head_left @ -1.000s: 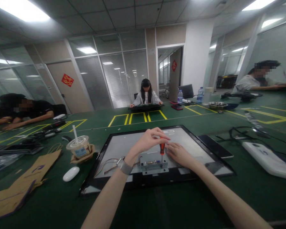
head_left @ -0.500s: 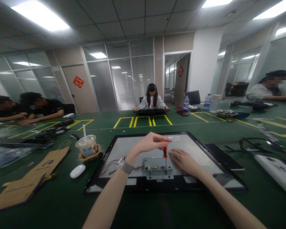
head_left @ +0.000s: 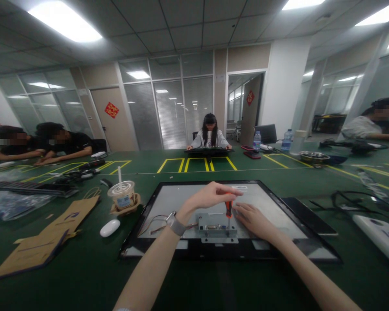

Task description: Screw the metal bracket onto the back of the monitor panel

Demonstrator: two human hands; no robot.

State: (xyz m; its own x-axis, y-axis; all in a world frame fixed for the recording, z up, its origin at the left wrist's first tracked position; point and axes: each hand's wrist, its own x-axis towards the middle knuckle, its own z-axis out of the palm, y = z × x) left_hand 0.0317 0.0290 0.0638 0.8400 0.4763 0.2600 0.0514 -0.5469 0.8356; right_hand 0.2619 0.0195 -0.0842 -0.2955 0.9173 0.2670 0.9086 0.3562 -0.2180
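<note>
A screwdriver (head_left: 228, 208) with an orange and black handle stands upright, its shaft reaching down to a metal bracket (head_left: 209, 219) with connector ports. My left hand (head_left: 214, 194), a watch (head_left: 174, 222) on its wrist, holds the handle from above, fingers reaching over the top. Beside the screwdriver, my right hand (head_left: 251, 218) lies with its fingers outstretched on the pale back of a flat display panel (head_left: 272, 207). The bracket sits near the panel's front edge, and thin wires (head_left: 155, 224) run to its left. The screwdriver's tip is too small to make out.
Left of the panel are a white mouse (head_left: 110, 228), a drink cup (head_left: 122, 194) in a carrier and a paper bag (head_left: 52, 237). A dark tablet-like slab (head_left: 307, 216) and a white device (head_left: 381, 239) lie right. A person (head_left: 209, 134) sits opposite.
The view has turned slightly left, so everything sits a little further right. My left fingers extend a bit further right over the screwdriver handle. My right hand stays on the panel.
</note>
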